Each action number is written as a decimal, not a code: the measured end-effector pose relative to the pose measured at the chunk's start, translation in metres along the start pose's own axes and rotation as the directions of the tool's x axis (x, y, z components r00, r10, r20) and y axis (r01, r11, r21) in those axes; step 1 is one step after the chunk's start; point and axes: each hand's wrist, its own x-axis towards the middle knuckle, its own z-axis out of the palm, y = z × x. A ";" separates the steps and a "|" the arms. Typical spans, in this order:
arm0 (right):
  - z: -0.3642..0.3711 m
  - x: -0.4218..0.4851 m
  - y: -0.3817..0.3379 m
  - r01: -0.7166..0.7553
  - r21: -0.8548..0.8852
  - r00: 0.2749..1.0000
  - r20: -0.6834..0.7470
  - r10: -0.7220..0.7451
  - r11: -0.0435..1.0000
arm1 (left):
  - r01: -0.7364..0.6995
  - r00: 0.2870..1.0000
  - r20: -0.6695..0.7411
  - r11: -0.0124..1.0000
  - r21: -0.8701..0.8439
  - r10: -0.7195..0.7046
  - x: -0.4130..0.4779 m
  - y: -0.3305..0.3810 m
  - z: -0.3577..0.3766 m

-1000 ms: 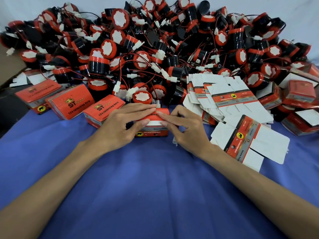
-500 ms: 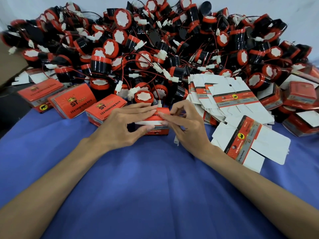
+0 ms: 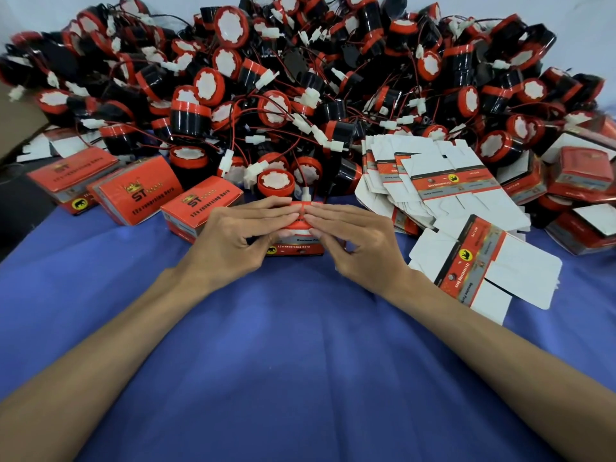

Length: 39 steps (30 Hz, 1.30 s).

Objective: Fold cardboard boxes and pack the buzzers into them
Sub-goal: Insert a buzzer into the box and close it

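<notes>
Left of the small red cardboard box [image 3: 295, 251] that we are closing stand three finished red cartons [image 3: 140, 195], near enough that a sideways slip of ours would knock them. Our left hand [image 3: 233, 241] grasps the box, fingers laid across its lid and thumb against its front. Our right hand [image 3: 360, 248] grasps it likewise from the other side, fingertips nearly meeting over the middle. The box rests on the blue cloth surface [image 3: 300, 361], just in front of the heap of black-and-red round buzzers [image 3: 300, 95]. A white plastic connector [image 3: 306, 196] shows at the box's far edge. We cannot tell whether it belongs inside. If it does, the lid may trap its wire and spring open or crease. Pressing too hard could crush the thin flap. Right of the box, the loose stack of flat white carton blanks [image 3: 443, 181] could slide under our wrist.
</notes>
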 end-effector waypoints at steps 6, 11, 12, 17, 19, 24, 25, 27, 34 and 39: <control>0.000 -0.001 -0.002 0.041 -0.077 0.999 -0.006 -0.041 0.996 | -0.064 0.998 0.009 0.998 0.008 0.063 -0.001 -0.001 -0.001; 0.001 -0.003 -0.001 0.089 -0.140 0.996 0.019 -0.087 0.986 | -0.047 0.998 0.053 0.997 0.064 0.043 -0.004 -0.001 0.000; 0.001 -0.002 0.000 0.093 -0.141 0.996 0.018 -0.091 0.986 | -0.059 0.996 0.066 0.995 0.082 0.053 -0.004 -0.001 0.000; 0.001 -0.002 -0.006 -0.004 -0.088 1.000 0.012 0.005 0.996 | -0.112 0.990 0.106 0.964 0.240 0.088 -0.002 0.001 0.002; -0.001 0.000 -0.007 -0.060 -0.077 0.998 0.003 0.061 0.995 | -0.125 0.990 0.095 0.940 0.318 0.099 0.001 0.001 0.000; -0.008 0.006 -0.005 -0.404 -0.363 0.907 -0.042 0.418 0.840 | -0.136 0.990 0.093 0.866 0.482 0.103 0.005 0.007 -0.005; -0.007 0.005 -0.003 -0.461 -0.445 0.851 0.023 0.524 0.768 | -0.141 0.989 0.110 0.863 0.484 0.100 0.006 0.009 -0.005; -0.004 0.002 0.001 -0.474 -0.576 0.745 0.140 0.652 0.666 | -0.166 0.982 0.162 0.877 0.451 0.102 0.006 0.013 -0.005; -0.001 -0.001 0.004 -0.441 -0.621 0.734 0.165 0.659 0.648 | -0.005 1.000 0.011 0.846 0.534 -0.001 0.010 0.018 -0.006; -0.001 0.001 0.001 -0.426 -0.586 0.772 0.162 0.615 0.690 | -0.085 0.996 0.048 0.840 0.536 0.071 0.006 0.008 -0.013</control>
